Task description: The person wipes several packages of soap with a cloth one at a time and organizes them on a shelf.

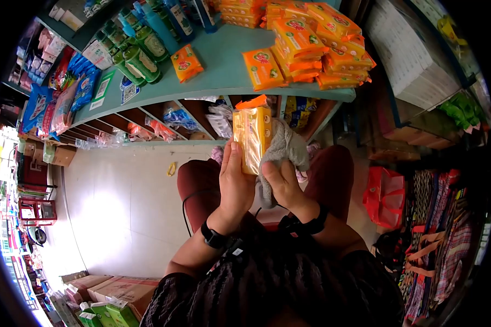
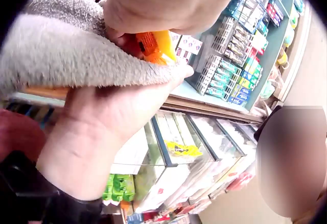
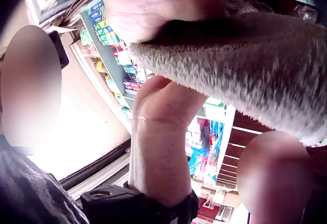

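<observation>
In the head view my left hand (image 1: 237, 182) holds a clear-wrapped yellow pack (image 1: 250, 136) with an orange end, standing upright above my lap. My right hand (image 1: 285, 186) grips a fluffy grey cloth (image 1: 290, 146), which lies against the pack's right side. From the left wrist, the cloth (image 2: 76, 50) drapes over the right palm, thumb on its edge, and an orange-yellow end of the pack (image 2: 166, 46) shows between the hands. The right wrist view has the cloth (image 3: 240, 65) under the right hand (image 3: 158, 9); the pack is hidden there.
Stacked orange packs (image 1: 305, 43) and a single orange pack (image 1: 187, 62) lie on the green counter (image 1: 223, 60). Green bottles (image 1: 142, 62) stand at its left. Open compartments (image 1: 196, 117) run below. A red bag (image 1: 384, 196) sits at right, cartons (image 1: 120, 291) lower left.
</observation>
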`<state>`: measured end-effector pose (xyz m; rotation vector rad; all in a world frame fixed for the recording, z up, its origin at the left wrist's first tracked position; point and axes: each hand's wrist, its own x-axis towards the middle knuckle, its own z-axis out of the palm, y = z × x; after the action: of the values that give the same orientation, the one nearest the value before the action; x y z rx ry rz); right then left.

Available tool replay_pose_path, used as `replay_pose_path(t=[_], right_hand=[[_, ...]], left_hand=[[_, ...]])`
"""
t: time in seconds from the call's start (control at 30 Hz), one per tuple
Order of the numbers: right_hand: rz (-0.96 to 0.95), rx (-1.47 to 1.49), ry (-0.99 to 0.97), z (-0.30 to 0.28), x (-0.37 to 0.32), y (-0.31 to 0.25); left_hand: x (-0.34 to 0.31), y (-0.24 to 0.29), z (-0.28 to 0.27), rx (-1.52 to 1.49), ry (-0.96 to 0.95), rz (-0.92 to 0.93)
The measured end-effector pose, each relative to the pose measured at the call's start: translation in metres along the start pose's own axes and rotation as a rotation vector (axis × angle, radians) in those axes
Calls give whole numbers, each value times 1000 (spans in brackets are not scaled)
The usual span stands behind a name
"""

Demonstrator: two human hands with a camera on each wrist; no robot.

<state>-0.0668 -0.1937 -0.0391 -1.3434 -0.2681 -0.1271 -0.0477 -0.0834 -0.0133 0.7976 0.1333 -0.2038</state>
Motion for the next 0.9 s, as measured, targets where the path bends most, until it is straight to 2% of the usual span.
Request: replay_pose_path(t=[0.1, 0.2, 0.23, 0.33, 0.37, 0.47, 0.5, 0.6, 0.63, 0.73, 0.83, 0.9], right_hand=[[-28, -67, -99, -3, 2, 12], [-148, -387, -138, -5, 4, 14], [-125, -441, -132, -7, 4, 19], [-24, -63, 99, -9, 9, 8], [-176, -52, 225, -8, 13, 0], [-40, 123, 267, -24, 19, -4], [-33, 58, 309, -29, 19, 0], [44, 80, 300, -33, 13, 3], [59, 115, 279, -32, 13, 3], [-27, 54, 288, -29, 12, 10], [4, 75, 263, -35, 11, 10], [12, 97, 279, -35, 10, 8]], left_hand=[[3, -2, -8, -67, -16, -98], [0, 3, -6, -89, 1, -201], [-1, 4, -4, -87, 8, -229], [0, -6, 0, 8, -67, -194], [-2, -4, -4, 57, -52, -263], [2, -2, -17, 312, -161, -307], [3, 1, -19, 339, -179, -326], [10, 0, -32, 120, -173, -362], [11, 0, -27, 105, -112, -333], [15, 2, -24, 43, -100, -295], [15, 9, -21, 117, -166, -231], [12, 12, -13, 132, -131, -188]])
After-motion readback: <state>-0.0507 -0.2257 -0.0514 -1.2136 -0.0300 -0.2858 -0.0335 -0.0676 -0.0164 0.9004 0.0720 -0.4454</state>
